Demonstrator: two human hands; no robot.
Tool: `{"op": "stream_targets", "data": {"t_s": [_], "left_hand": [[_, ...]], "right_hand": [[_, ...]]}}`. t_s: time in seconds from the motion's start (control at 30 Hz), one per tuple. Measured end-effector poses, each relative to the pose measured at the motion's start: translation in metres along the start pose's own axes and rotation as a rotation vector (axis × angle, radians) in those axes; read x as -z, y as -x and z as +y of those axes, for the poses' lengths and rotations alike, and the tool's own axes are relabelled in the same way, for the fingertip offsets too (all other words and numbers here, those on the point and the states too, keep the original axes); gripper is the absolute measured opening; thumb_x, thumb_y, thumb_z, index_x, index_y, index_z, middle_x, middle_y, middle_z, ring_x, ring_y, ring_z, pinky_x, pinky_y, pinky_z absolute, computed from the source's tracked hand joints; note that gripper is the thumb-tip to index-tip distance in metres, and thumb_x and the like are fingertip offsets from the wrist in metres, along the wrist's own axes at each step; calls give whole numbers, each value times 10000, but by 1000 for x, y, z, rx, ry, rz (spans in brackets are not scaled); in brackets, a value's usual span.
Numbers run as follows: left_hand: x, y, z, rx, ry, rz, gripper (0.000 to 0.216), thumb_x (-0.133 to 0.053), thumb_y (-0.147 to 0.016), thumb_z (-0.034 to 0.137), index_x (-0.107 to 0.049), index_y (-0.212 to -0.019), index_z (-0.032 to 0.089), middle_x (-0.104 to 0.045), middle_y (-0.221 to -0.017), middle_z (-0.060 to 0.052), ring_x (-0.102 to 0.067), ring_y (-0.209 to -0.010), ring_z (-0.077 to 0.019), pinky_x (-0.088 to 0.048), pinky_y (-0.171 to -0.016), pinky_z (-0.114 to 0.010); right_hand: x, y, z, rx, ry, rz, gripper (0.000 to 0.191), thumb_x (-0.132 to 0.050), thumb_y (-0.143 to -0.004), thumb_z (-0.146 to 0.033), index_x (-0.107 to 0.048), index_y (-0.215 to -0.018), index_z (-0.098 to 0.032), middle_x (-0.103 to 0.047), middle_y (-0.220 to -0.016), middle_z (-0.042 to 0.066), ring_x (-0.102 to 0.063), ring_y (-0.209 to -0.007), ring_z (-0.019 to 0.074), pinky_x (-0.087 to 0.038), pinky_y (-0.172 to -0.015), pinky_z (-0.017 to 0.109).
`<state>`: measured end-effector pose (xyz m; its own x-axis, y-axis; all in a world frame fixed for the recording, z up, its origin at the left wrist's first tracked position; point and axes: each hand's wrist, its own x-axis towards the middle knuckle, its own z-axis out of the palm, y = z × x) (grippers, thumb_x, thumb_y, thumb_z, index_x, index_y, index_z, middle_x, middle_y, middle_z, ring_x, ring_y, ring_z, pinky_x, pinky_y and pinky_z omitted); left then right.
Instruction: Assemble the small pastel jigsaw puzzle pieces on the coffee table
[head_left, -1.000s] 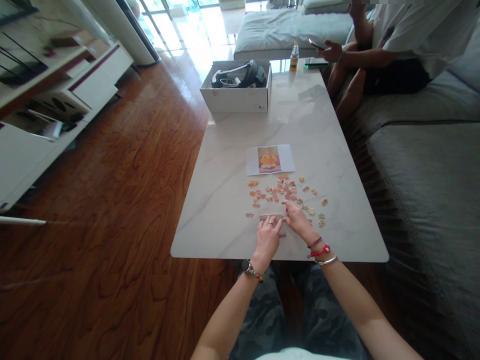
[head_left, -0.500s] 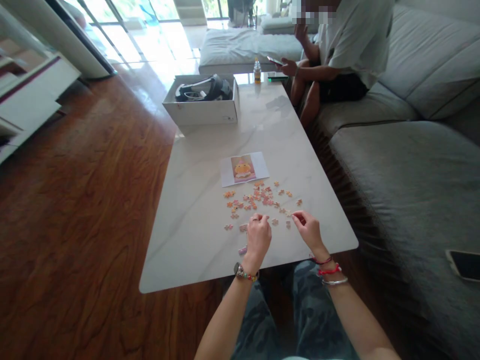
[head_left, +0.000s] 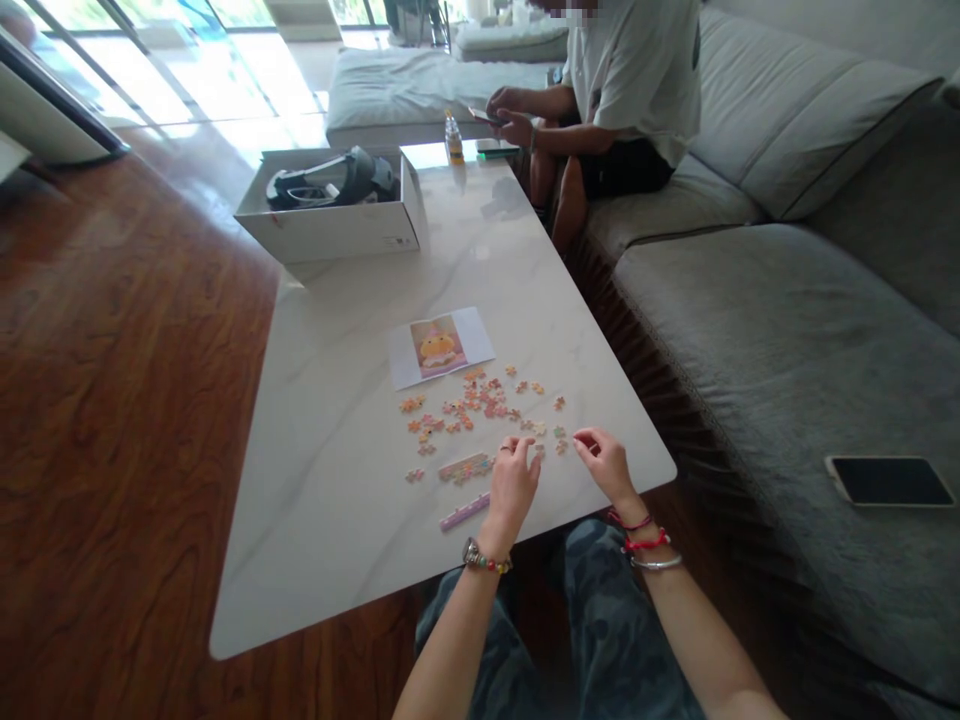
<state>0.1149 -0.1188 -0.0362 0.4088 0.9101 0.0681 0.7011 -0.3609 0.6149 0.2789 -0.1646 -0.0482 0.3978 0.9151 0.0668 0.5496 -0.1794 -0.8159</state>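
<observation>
Loose jigsaw pieces [head_left: 480,400] lie scattered on a white marble table [head_left: 337,500], below a printed picture of a yellow figure [head_left: 440,346]. Two joined strips of pieces [head_left: 465,468] lie near the front edge. My left hand [head_left: 513,484] rests curled on the table just right of those strips, its fingertips at some pieces. My right hand [head_left: 604,462] hovers close by with fingers pinched on a small puzzle piece.
A white box holding a headset [head_left: 330,205] stands at the table's far end, with a small bottle [head_left: 453,138] beyond it. Another person [head_left: 622,90] sits on the grey sofa [head_left: 787,330] with a phone. A second phone [head_left: 889,480] lies on the sofa cushion.
The view has swung to the right. My hands moved apart from the joined strip; my right hand lifted off the table and now pinches a piece.
</observation>
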Motion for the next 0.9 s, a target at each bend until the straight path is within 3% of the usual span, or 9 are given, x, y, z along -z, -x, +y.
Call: {"op": "stream_targets", "data": {"t_s": [0.6,0.8,0.9], "left_hand": [[-3,-1,-9,93,-60,-81,229,-422,-780,187,-521,-986,176,-514,-967,-67,-536,-841,-152,-434,-784,-278],[-2,-16,-10,111,-116,-73,245,-430,-778,183,-519,-1006,170,-519,-979,-74,-528,-864,-165,-429,-782,-284],[-3,-21,-12,118,-140,-81,244,-442,-775,187,-523,-1005,176,-521,-981,-75,-524,-878,-167,-425,-778,-281]], "right_hand": [[-9,-7,3,51,26,-56,154,-473,-764,-253,-593,-791,-160,-613,-769,52,-563,-670,146,-450,-575,248],[-30,-30,-14,249,329,-170,156,-550,-742,-233,-584,-884,-179,-588,-849,72,-542,-818,185,-438,-730,303],[-44,-40,-22,283,505,-248,52,-584,-717,-192,-596,-766,-184,-587,-822,95,-533,-831,211,-430,-726,319]]}}
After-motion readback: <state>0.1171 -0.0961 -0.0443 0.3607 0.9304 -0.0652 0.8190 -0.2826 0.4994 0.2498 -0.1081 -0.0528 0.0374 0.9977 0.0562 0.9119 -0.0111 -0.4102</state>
